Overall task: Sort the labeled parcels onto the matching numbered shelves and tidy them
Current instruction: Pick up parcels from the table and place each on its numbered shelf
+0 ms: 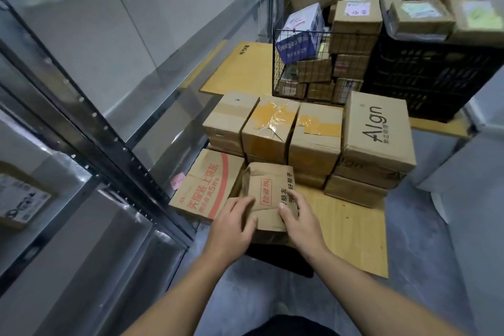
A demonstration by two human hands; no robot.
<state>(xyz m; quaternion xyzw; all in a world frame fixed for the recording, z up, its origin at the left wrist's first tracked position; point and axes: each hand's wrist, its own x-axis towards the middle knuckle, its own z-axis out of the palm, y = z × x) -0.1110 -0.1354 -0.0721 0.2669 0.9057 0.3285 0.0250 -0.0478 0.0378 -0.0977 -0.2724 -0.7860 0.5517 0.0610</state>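
- While gripping the crumpled brown cardboard parcel with the red stamp and black print (268,194) at both near corners, probably steadying a soft, dented package that would sag under a one-sided hold.
- Clamped on its near left edge by the left hand (234,224), fingers curled over the top, and pinched on the right by the right hand (300,217), thumb lying across the printed face.
- Resting low at the front of the floor pile, on something dark and flat that is too unclear to name.
- Touching the wide brown carton with red lettering (210,185) on its left, and just in front of the stacked brown cartons patched with yellow tape (270,128).
- Turned print-up, likely to hunt for a shelf label, but with no number readable on this face, so cannot tell which shelf matches.
- Tagged, on the red-lettered carton's side, with a small pink sticky note (177,180); similar pastel notes on the parcels heaped in the black wire basket (276,76) and over the black plastic crate (431,79), apparently as the sorting cue.
- Piled close beside the grey metal shelving with black perforated uprights (110,135) on the left, presumably to shorten each carry.
- Laid out on flattened tan cardboard sheets (351,229), seemingly to spare the parcels the grey floor.
- Much left to sort, judging by the full basket and crate.
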